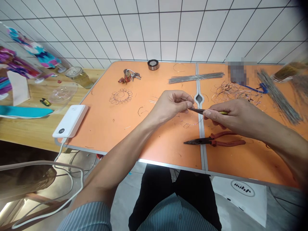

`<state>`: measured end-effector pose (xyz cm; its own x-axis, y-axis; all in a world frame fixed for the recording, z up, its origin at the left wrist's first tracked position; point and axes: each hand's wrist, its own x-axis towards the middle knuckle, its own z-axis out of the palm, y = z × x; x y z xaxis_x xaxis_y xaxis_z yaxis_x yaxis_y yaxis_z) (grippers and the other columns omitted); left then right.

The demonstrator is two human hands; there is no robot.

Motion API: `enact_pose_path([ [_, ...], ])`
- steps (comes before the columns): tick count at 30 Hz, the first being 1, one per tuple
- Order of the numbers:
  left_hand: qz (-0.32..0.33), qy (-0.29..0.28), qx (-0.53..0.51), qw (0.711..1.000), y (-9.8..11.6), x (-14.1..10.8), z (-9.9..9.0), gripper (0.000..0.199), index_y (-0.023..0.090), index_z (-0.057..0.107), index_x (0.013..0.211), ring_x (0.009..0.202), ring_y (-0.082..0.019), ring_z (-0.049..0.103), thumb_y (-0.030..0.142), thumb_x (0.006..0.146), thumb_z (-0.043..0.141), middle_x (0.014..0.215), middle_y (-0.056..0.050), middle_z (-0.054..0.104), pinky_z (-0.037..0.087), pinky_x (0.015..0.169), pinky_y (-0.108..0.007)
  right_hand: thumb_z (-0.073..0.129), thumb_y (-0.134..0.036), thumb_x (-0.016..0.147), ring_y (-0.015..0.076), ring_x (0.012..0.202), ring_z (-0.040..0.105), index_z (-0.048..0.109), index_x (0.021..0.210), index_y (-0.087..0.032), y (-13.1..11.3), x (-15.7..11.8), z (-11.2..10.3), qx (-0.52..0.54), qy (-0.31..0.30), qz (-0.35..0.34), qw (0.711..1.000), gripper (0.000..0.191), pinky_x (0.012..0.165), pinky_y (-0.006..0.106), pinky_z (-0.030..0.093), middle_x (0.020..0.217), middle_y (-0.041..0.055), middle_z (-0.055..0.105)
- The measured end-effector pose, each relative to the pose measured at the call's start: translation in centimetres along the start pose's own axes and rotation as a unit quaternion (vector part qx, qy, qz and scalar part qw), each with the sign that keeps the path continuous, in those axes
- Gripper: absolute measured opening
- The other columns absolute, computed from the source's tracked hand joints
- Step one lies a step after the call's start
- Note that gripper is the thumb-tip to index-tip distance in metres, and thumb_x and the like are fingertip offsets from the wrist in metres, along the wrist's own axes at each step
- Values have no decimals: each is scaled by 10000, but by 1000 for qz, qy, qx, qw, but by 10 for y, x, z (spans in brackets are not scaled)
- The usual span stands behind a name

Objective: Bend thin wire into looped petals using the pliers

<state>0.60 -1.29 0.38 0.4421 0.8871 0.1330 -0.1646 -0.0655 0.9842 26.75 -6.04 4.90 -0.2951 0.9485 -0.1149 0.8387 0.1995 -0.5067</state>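
Over the orange table (163,147), my left hand (176,102) pinches a thin wire, its fingers closed. My right hand (223,115) grips small pliers (197,111) with a yellow-green handle, and their dark tip meets the wire at my left fingertips. A thin looped wire piece (187,123) lies below the hands. Red-handled long-nose pliers (214,139) rest nearer the front edge. Left of my hands lies a round wire ring with scalloped loops (121,96).
Straight wires (196,78) lie at the back, and a thicker wire bundle (280,98) at the right beside tangled wire (237,93). A tape roll (153,64) stands by the wall. A white power bank (71,121) sits at the left edge, near a lidded jar (80,77).
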Motion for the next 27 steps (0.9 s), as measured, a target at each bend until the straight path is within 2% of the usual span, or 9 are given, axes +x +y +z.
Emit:
enact_pose_path([
  [8, 8, 15, 17, 1000, -6, 1, 3, 50, 160, 860, 881, 720, -98, 715, 115, 875, 879, 835, -15, 815, 603, 708, -224, 668, -1003, 929, 215, 546, 570, 841, 770, -267, -10, 2, -5, 31, -16, 33, 999, 773, 580, 384, 350, 598, 49, 656],
  [12, 9, 24, 28, 999, -5, 0, 6, 70, 154, 856, 872, 716, -94, 715, 86, 880, 843, 853, -17, 826, 607, 708, -221, 693, -954, 941, 173, 486, 473, 680, 594, -252, -12, 7, -6, 43, -22, 37, 998, 783, 554, 389, 299, 523, 35, 562],
  [14, 8, 31, 40, 999, -4, 0, 7, 87, 153, 856, 870, 710, -94, 717, 74, 886, 823, 849, -16, 826, 609, 714, -225, 723, -932, 931, 162, 468, 469, 634, 558, -250, -11, 9, -8, 51, -33, 52, 997, 783, 546, 396, 302, 529, 39, 588],
  [19, 14, 42, 58, 997, -4, -1, 10, 116, 151, 850, 857, 696, -89, 707, 59, 898, 793, 839, -12, 825, 596, 707, -228, 800, -866, 921, 164, 453, 502, 727, 634, -259, -12, 14, -15, 74, -58, 78, 992, 675, 548, 398, 343, 526, 26, 613],
  [23, 16, 46, 67, 997, -5, 0, 11, 139, 152, 842, 842, 677, -81, 683, 40, 895, 778, 809, -1, 812, 559, 687, -224, 808, -836, 948, 182, 477, 537, 729, 656, -261, -12, 19, -19, 85, -83, 85, 989, 650, 578, 405, 402, 522, 24, 595],
  [27, -3, 46, 72, 996, -4, -1, 13, 150, 148, 838, 831, 668, -78, 673, 23, 893, 782, 791, 2, 800, 546, 678, -223, 777, -841, 969, 179, 504, 531, 752, 703, -255, -14, 22, -22, 72, -103, 105, 987, 644, 583, 395, 389, 556, 31, 606],
])
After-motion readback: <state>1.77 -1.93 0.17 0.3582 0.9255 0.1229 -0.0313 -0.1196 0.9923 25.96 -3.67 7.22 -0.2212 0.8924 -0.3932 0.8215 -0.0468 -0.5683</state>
